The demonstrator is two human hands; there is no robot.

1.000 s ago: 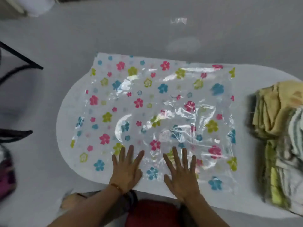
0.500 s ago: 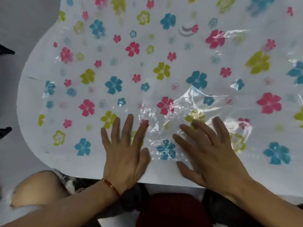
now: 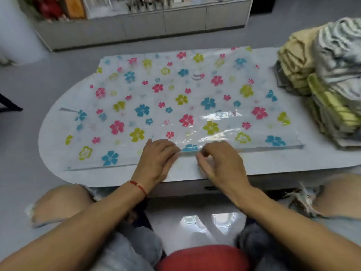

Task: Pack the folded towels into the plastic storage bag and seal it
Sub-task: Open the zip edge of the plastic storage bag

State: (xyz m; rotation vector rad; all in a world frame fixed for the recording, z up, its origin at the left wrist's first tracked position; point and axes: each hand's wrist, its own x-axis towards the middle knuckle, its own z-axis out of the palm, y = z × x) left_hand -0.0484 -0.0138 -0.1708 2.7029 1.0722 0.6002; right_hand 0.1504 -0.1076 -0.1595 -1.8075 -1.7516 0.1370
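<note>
- The plastic storage bag lies flat and empty across the pale oval counter, its near edge right at my hands.
- My left hand and right hand sit side by side at that near edge; the fingers curl over the film, and I think each grip is pinching the mouth, though blur hides the fingertips.
- I judge the film thin, limp and slippery: it will crinkle and cling, so the near edge is where to take hold and part the two layers.
- The folded towels stand stacked at the counter's right end, beside the bag; soft, bulky, best lifted a few at a time.
- Beyond is grey floor and a low cabinet along the far wall.
</note>
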